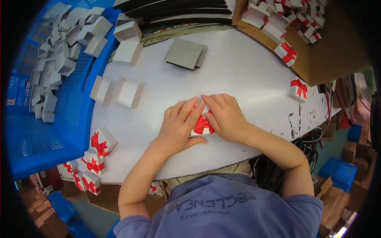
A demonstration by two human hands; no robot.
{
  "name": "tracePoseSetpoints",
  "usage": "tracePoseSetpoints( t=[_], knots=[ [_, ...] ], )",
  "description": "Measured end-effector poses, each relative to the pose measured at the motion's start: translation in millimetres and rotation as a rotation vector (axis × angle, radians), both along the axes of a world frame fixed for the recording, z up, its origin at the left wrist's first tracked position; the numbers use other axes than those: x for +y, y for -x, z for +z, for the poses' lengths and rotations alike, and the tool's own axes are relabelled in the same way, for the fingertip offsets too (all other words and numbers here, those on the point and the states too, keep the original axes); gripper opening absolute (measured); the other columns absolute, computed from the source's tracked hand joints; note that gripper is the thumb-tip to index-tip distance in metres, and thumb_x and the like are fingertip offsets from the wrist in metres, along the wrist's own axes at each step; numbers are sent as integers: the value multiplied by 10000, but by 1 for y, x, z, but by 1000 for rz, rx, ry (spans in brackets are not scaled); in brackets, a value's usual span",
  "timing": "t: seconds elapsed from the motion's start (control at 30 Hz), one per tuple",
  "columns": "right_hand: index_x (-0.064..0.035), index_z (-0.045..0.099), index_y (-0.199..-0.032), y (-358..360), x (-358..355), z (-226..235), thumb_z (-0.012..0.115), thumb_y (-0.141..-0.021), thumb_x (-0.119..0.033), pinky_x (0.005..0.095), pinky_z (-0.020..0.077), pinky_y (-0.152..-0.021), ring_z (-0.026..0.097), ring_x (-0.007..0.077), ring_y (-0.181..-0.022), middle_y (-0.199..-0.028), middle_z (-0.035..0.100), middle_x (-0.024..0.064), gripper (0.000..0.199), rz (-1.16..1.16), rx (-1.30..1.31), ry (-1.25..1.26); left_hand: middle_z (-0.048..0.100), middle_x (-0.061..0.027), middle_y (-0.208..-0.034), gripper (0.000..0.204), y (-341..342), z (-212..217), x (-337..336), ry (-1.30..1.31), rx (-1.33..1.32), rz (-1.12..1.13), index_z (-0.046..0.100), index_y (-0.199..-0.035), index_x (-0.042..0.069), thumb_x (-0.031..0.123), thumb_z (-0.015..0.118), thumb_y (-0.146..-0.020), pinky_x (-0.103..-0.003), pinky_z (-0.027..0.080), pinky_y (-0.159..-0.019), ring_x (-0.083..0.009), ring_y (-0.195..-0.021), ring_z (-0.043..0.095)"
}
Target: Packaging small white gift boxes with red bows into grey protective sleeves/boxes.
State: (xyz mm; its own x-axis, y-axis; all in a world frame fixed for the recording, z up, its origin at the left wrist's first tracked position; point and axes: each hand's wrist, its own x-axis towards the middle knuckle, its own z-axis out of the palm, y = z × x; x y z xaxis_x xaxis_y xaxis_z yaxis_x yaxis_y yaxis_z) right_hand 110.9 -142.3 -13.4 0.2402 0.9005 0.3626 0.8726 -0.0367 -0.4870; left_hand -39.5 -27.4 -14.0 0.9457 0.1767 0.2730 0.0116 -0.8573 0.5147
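Observation:
A small white gift box (203, 127) with a red ribbon bow sits on the white table in front of me, between my hands. My left hand (177, 127) wraps its left side, fingers over the top and thumb low along the near side. From the right, my right hand (227, 117) closes on the same box, its fingertips meeting the left ones at the far edge. My fingers cover much of the box, so its far side is hidden. Left of my hands lie two open white box halves (127, 93), side by side.
A blue plastic crate (79, 137) full of white box parts (61, 51) stands at left. Bow-topped boxes (102, 142) cluster at the near left; another (299, 89) stands at right. Beyond are stacked grey pieces (184, 52) and a cardboard carton (327, 59) holding ribboned boxes.

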Motion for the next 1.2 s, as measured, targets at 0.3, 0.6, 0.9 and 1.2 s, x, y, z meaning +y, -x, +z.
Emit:
tracePoseSetpoints(
  t=[0.3, 0.6, 0.9, 1.2],
  knots=[
    [-61, 620, -823, -58, 95, 23, 700, -689, -204, 329, 440, -673, 569, 234, -778, -821, 599, 50, 212, 37, -438, -237, 359, -190, -1348, 753, 68, 60, 21, -301, 440, 474, 429, -1257, 26, 360, 747, -662, -513, 226, -1004, -389, -1255, 310],
    [-90, 660, -946, -41, 55, 36, 685, -651, -77, 317, 434, -599, 556, 182, -739, -737, 554, 6, 296, 267, -432, -503, 415, -238, -1286, 612, 30, 21, 46, -30, 262, 512, 465, -1126, -4, 200, 775, -639, -468, 382, -907, -394, -1125, 446],
    [-91, 604, -1034, -55, -14, 20, 706, -677, -303, 405, 408, -804, 526, 274, -954, -1062, 558, 96, 427, 395, -86, -184, 456, -168, -1303, 644, 24, -6, 0, -119, -58, -166, 544, -1188, 68, 129, 774, -590, -500, 370, -936, -456, -1128, 415],
    [-54, 476, -1169, -192, -36, 6, 775, -594, -401, 465, 315, -906, 464, 329, -1026, -1109, 512, 141, 735, -611, -140, -76, 391, -187, -1329, 546, 50, -13, 7, -77, 133, -59, 518, -1206, 101, 212, 686, -699, -513, 299, -978, -439, -1181, 339]
  ],
)
